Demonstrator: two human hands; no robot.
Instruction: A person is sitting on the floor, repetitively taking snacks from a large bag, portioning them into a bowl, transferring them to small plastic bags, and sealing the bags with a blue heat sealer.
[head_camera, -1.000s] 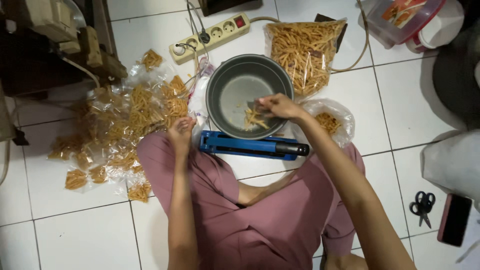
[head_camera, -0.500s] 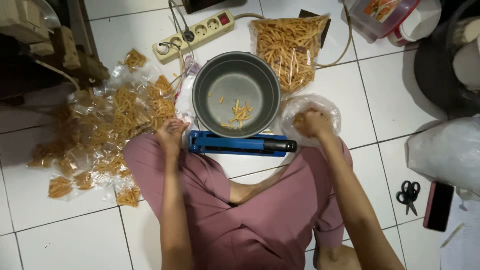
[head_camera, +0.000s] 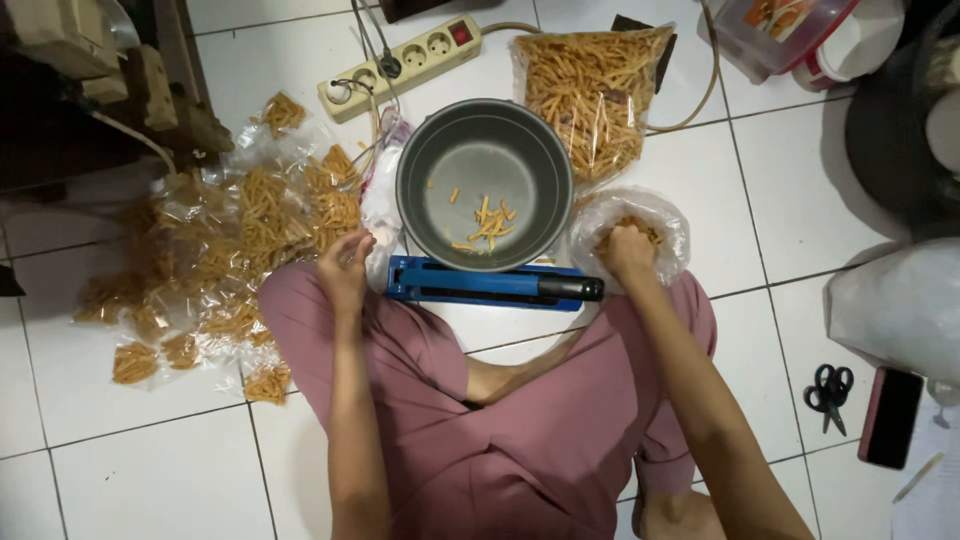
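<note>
- The right hand (head_camera: 628, 250) is sunk into a small clear plastic bag (head_camera: 668, 228) of fried snack sticks, just right of the grey pot (head_camera: 484, 183); its fingers are curled down among the sticks, though whether they grip any I cannot tell.
- The left hand (head_camera: 345, 268) hovers above the left knee, beside the blue bar sealer (head_camera: 495, 285); fingers loosely bent, holding nothing that shows.
- The pot stands on the tiled floor beyond the sealer; a few sticks lie on its bottom.
- A large bag of sticks (head_camera: 595, 90) leans behind the pot; a heap of filled packets (head_camera: 215, 260) spreads to the left; a power strip (head_camera: 400, 66) lies further back.
- Scissors (head_camera: 828, 395) and a phone (head_camera: 890, 417) rest at far right.
</note>
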